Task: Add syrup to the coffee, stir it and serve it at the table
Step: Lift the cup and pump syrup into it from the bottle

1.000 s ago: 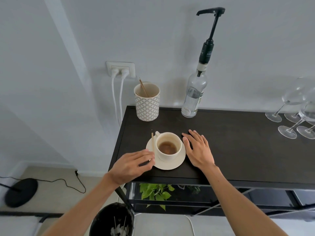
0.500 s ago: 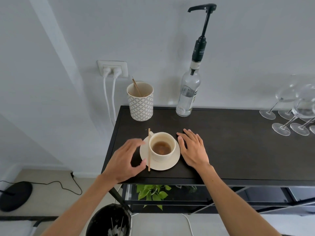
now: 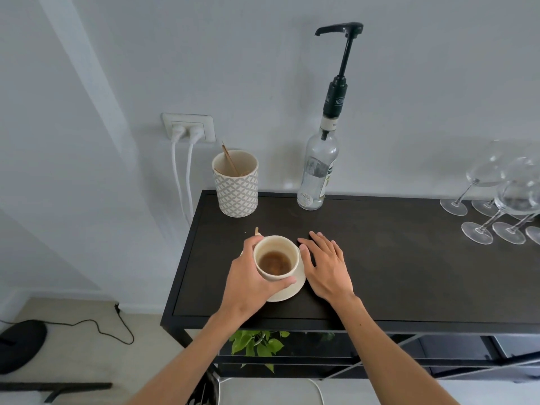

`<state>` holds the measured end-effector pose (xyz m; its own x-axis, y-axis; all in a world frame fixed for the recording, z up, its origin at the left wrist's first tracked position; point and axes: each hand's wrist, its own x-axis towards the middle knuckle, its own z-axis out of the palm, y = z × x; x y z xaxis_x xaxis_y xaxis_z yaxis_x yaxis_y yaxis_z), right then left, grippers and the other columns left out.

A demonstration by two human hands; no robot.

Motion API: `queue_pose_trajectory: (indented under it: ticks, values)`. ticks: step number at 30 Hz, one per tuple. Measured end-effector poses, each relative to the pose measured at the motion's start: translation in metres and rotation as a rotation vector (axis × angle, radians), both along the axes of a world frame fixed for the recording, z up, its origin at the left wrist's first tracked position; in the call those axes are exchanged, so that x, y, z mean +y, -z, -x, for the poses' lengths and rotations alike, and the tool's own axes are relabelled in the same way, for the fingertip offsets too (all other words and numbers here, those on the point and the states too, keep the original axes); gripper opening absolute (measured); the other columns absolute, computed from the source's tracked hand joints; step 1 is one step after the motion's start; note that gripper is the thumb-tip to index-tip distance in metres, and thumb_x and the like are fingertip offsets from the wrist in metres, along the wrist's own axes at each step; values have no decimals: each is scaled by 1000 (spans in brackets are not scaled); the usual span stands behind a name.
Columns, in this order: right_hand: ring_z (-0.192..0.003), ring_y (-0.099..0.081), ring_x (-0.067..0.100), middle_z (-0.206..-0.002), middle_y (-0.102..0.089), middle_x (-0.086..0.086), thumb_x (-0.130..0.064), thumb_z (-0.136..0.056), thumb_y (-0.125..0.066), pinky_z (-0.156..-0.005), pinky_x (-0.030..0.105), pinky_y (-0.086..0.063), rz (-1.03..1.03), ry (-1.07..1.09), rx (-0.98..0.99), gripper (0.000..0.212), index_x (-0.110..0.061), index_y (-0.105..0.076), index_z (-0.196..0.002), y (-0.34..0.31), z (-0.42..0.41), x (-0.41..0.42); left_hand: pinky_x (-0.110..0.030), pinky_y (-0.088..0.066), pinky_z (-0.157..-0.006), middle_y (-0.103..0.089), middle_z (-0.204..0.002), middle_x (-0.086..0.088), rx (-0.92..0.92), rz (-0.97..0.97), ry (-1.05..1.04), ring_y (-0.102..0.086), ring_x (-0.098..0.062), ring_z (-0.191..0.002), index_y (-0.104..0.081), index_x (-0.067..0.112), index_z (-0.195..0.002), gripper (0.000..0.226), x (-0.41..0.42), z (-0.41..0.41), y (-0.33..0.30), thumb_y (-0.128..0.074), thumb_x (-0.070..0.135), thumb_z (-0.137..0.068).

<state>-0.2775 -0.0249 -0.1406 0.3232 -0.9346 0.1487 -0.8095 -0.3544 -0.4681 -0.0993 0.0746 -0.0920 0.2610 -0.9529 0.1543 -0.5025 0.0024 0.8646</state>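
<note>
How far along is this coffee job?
Probably stirred: a wooden stir stick lies on the cream saucer; syrup can't be confirmed. In hand: the left hand wraps the cream coffee cup, the right hand flat beside it. Left: serving.

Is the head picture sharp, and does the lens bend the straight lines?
Head view: the cup and both hands are sharp; the wide lens makes the syrup bottle lean and the wine glasses tilt and look smeared at the right edge; light is soft, with faint shadows on the wall.
</note>
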Motion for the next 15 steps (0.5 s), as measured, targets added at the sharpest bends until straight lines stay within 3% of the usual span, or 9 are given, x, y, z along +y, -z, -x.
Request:
queue_pose_trajectory:
  ticks: [4, 10, 13, 15]
  values:
    - [-150, -19, 9, -157, -38, -4, -51, -103, -20, -124, 37, -9, -12, -10, 6, 51, -34, -50, -140, -1, 0, 0, -10, -47, -89, -59, -117, 30, 49, 30, -18, -58, 10, -109, -39, 45, -125, 88, -5, 3, -5, -93, 49, -56]
    - [-149, -20, 8, -156, -39, -6, -48, -103, -24, -123, 34, -9, -84, -28, -38, 47, -35, -53, -137, -10, 2, 2, -15, -52, -90, -62, -118, 22, 113, 115, -14, -60, 4, -111, -46, 36, -131, 88, -30, -1, -36, -93, 46, -58]
    - [-139, -38, 8, -145, -50, -10, -45, -104, -30, -117, 34, -26, -123, -49, -147, 40, -37, -58, -131, -34, 6, -10, -16, -54, -87, -63, -117, 18, 146, 162, 3, -62, 1, -110, -47, 36, -130, 85, -48, -4, -60, -95, 39, -59]
    - [-128, -47, 5, -133, -55, -14, -39, -103, -38, -111, 37, -39, -35, -54, -257, 32, -37, -61, -126, -63, 11, -23, -17, -55, -86, -63, -117, 18, 154, 202, 19, -62, -1, -110, -48, 36, -129, 83, -62, -5, -76, -96, 35, -60]
